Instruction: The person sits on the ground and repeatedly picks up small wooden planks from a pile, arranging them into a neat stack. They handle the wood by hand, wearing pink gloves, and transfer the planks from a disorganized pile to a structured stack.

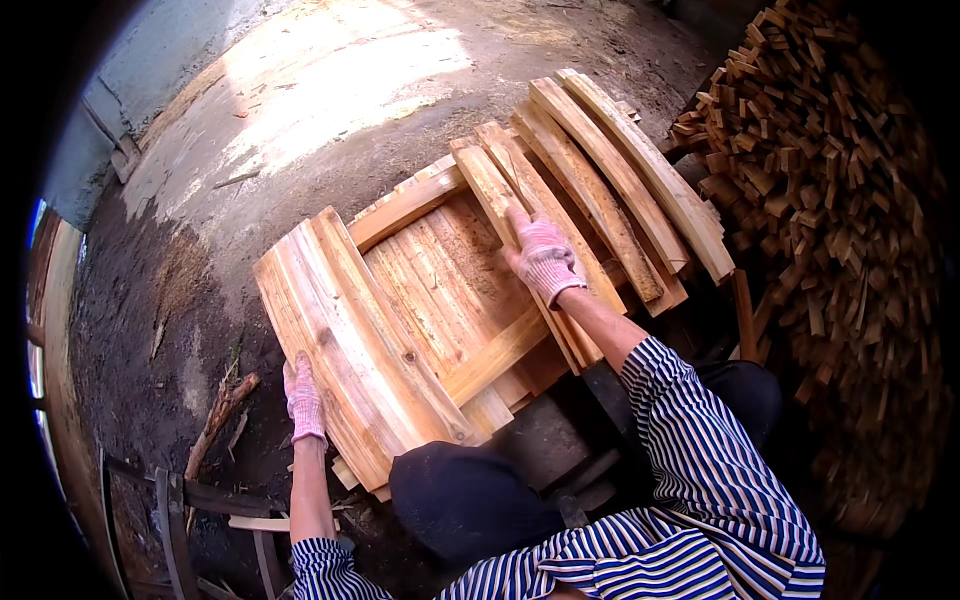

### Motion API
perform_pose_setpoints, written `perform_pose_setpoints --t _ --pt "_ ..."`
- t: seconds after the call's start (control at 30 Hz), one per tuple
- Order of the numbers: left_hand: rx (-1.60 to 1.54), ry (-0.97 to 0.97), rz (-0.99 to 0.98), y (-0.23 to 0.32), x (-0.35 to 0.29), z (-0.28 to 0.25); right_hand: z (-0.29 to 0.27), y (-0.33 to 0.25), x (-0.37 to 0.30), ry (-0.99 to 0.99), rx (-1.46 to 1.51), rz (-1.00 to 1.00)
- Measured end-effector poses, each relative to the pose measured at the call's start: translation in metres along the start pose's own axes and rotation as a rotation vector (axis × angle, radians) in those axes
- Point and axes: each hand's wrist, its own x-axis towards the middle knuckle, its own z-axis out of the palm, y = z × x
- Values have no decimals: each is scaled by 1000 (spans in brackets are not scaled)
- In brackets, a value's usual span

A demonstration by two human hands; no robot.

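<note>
A layered stack of pale sawn wooden boards (pixel 430 285) lies in front of me, with crosspieces between its layers. My left hand (pixel 304 398), in a pink-and-white knitted glove, is closed on the outer edge of the left wooden board (pixel 345 340); some of its fingers are hidden. My right hand (pixel 543 255), gloved alike, is wrapped over a narrow wooden plank (pixel 487 188) right of the stack's middle. More long planks (pixel 640 165), some with rough edges, lie side by side to the right of that hand.
A tall pile of small wood offcuts (pixel 830 180) rises at the right. A broken branch (pixel 217 420) lies on the dark ground at the left, near a metal frame (pixel 172 530). Sunlight falls on the far floor (pixel 350 80). My dark-clothed knee (pixel 465 500) is close to the stack.
</note>
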Motion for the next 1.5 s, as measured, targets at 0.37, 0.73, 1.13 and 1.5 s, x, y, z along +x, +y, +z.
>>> perform_pose_setpoints --t 0.37,0.73,1.13,1.5 --pt "85 -26 114 21 -16 19 9 -12 20 115 28 35" --pt "60 -47 102 -2 -1 -3 62 -94 -14 -14 225 -255" --pt "-21 -72 85 -1 -4 2 -79 54 31 82 -132 190" --pt "-2 -100 150 -7 1 1 -113 136 74 129 -24 304"
